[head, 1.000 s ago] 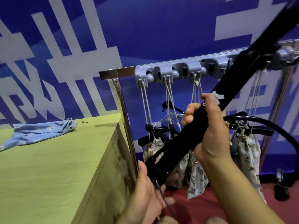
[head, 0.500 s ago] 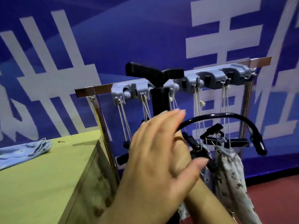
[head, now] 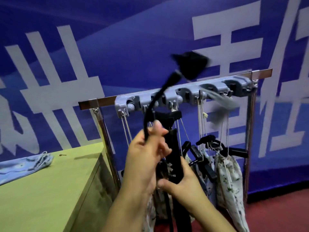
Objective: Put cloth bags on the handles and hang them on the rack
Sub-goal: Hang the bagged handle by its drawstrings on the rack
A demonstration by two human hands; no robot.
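I hold a black pump-like handle [head: 173,153] upright in front of the rack [head: 184,94]. My right hand [head: 180,181] grips its barrel low down. My left hand [head: 143,158] pinches its black hose [head: 155,104], which curves up to a blurred black end [head: 190,65]. The grey hook strip on the rack carries several black handles [head: 207,141] in floral cloth bags [head: 227,178], hung by their drawstrings. A blue cloth bag [head: 25,166] lies on the table at the left.
A yellow-green table [head: 50,190] stands at the left, its corner next to the rack's left chrome post [head: 107,143]. Behind is a blue wall with white lettering. The floor at the lower right is red.
The pump handle has swung from a diagonal to upright. My left hand rose from the handle's lower end, crossed in front and now pinches the hose. The hose end has whipped upward, blurred.
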